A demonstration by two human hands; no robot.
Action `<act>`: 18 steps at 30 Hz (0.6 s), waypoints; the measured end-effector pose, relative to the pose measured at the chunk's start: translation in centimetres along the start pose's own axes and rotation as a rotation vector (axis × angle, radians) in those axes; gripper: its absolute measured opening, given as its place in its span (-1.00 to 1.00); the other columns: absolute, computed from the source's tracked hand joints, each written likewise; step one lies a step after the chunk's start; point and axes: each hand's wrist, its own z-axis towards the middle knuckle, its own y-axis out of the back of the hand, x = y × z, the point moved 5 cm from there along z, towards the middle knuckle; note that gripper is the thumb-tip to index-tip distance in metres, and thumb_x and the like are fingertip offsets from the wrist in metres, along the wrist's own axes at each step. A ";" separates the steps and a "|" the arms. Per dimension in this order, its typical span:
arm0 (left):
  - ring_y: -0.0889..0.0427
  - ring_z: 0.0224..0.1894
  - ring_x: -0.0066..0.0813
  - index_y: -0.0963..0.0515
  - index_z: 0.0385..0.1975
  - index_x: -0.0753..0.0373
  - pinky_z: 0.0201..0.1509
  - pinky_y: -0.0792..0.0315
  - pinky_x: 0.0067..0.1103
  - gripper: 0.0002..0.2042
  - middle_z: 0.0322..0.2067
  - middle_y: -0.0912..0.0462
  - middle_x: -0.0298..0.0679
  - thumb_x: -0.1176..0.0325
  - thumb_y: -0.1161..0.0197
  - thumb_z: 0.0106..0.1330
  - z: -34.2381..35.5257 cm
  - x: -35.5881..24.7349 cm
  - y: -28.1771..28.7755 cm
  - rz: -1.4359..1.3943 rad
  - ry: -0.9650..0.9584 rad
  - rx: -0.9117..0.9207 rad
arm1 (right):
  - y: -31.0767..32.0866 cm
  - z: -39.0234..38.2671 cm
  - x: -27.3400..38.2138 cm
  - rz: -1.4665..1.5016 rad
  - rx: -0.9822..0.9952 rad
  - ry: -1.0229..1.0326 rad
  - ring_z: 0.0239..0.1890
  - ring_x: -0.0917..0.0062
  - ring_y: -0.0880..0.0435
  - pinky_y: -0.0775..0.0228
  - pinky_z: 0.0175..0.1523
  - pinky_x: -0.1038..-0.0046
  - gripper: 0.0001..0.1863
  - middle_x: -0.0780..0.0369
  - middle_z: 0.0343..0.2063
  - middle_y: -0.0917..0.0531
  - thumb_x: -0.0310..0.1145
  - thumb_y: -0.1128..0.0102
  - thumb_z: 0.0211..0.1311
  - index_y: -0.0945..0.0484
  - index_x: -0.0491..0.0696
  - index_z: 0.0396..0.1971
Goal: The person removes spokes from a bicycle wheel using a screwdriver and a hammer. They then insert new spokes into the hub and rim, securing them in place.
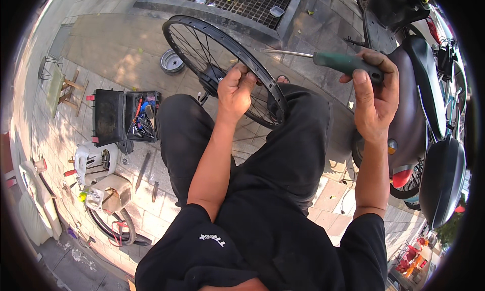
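A black spoked bicycle wheel rim [251, 61] without a tyre stands tilted between my knees. My left hand [235, 94] is closed at the wheel, its fingers and thumb pinched by the rim's near side; what lies inside the pinch is partly hidden. The wheel's hub [208, 81] shows just left of that hand. Raised to the right, my right hand [375, 91] grips a screwdriver [337, 62] by its green and black handle. Its metal shaft points left, and the tip is near the rim's upper right edge; whether it touches cannot be told.
An open black toolbox [109, 119] with tools lies left of my knee. A silver round drum [172, 62] rests on the paving beyond. Cut plastic containers [112, 194] and a tyre [130, 229] are at lower left. A parked scooter [411, 109] stands close on the right. A metal grate [237, 5] lies ahead.
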 end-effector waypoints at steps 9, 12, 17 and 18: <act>-0.49 -0.31 -0.66 -0.53 -0.27 0.41 -0.20 -0.39 -0.69 -0.90 -0.32 -0.57 -0.36 0.52 -0.20 0.52 0.0 0.8 0.5 0.055 0.032 -0.017 | -0.1 1.6 0.5 -0.090 0.159 0.011 -0.19 0.67 -0.60 -0.46 -0.02 0.59 -0.63 0.21 -0.08 -0.59 -0.42 -0.29 0.38 -0.48 -0.24 0.09; -0.49 -0.30 -0.65 -0.53 -0.25 0.40 -0.20 -0.39 -0.68 -0.90 -0.32 -0.57 -0.35 0.50 -0.19 0.53 0.1 0.7 0.2 0.037 0.006 -0.018 | -0.5 2.5 0.9 -0.163 0.230 0.021 -0.25 0.67 -0.61 -0.47 -0.07 0.59 -0.64 0.22 -0.17 -0.62 -0.42 -0.30 0.35 -0.50 -0.23 0.07; -0.52 -0.27 -0.63 -0.55 -0.21 0.41 -0.16 -0.41 -0.66 -0.91 -0.30 -0.58 -0.34 0.51 -0.18 0.53 0.2 0.0 -0.1 0.054 -0.014 -0.031 | -1.2 3.6 1.9 -0.250 0.255 0.012 -0.35 0.65 -0.67 -0.50 -0.17 0.55 -0.66 0.24 -0.31 -0.65 -0.41 -0.30 0.34 -0.52 -0.21 0.04; -0.52 -0.26 -0.63 -0.55 -0.21 0.42 -0.15 -0.42 -0.66 -0.91 -0.30 -0.58 -0.34 0.51 -0.18 0.53 0.2 0.1 0.0 0.066 -0.017 -0.028 | -1.3 3.8 2.1 -0.276 0.259 0.029 -0.36 0.65 -0.68 -0.51 -0.19 0.54 -0.67 0.25 -0.33 -0.66 -0.41 -0.29 0.35 -0.52 -0.21 0.04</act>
